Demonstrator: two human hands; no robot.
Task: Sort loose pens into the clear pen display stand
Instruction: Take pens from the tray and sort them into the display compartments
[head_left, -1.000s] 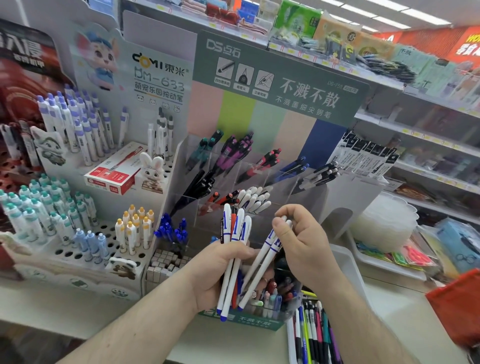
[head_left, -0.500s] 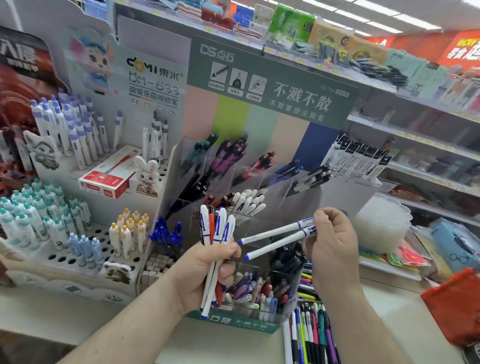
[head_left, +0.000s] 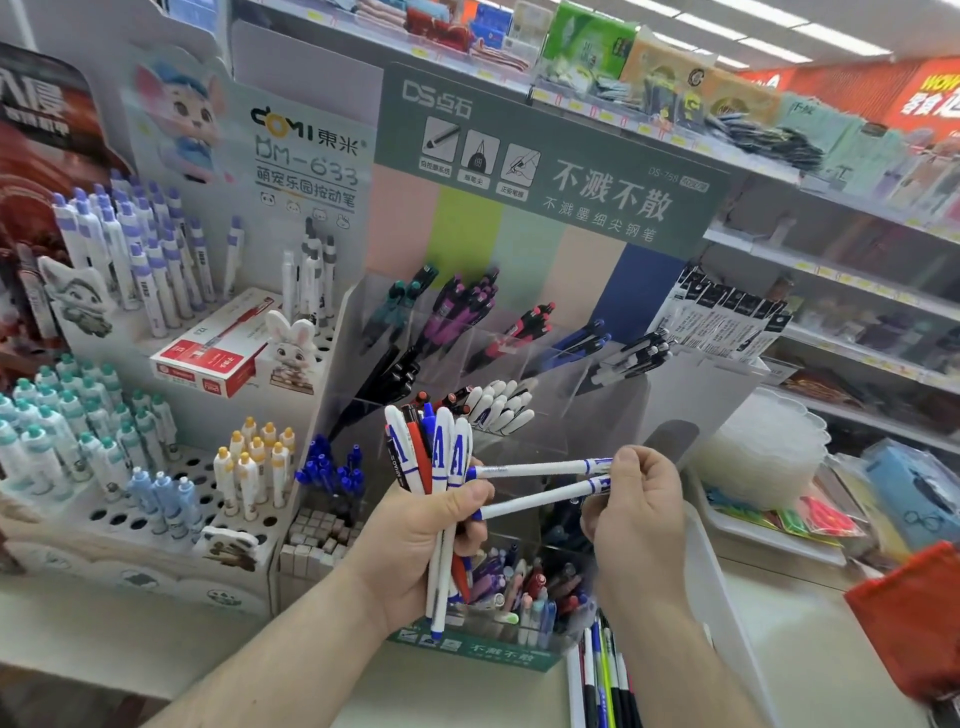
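- White barrels with blue lettering are filling both your hands right now: your left hand (head_left: 421, 540) is clenching an upright bundle of pens (head_left: 434, 457), and your right hand (head_left: 641, 512) is pinching two white pens (head_left: 535, 483) by their capped ends, tips pointing toward the bundle.
- You're holding all of it just in front of the clear pen display stand (head_left: 524, 364), level with its lower tiers and not touching it.
- Counting the bundle: three white-and-blue caps are showing plainly, plus a red barrel, a blue one and what looks like a dark one tucked behind, so roughly six, though the exact total is hard to tell.
- Judging progress, the stand's upper compartments are already looking sorted: teal, purple, red, blue and black-and-white groups across the top row, black pens and a cluster of white-capped pens (head_left: 498, 408) below.
- What's left seems considerable: you're carrying about eight pens, the front bin (head_left: 524, 592) is holding a jumble of mixed colours, and more loose pens (head_left: 602, 675) are lying on the counter at the bottom edge.
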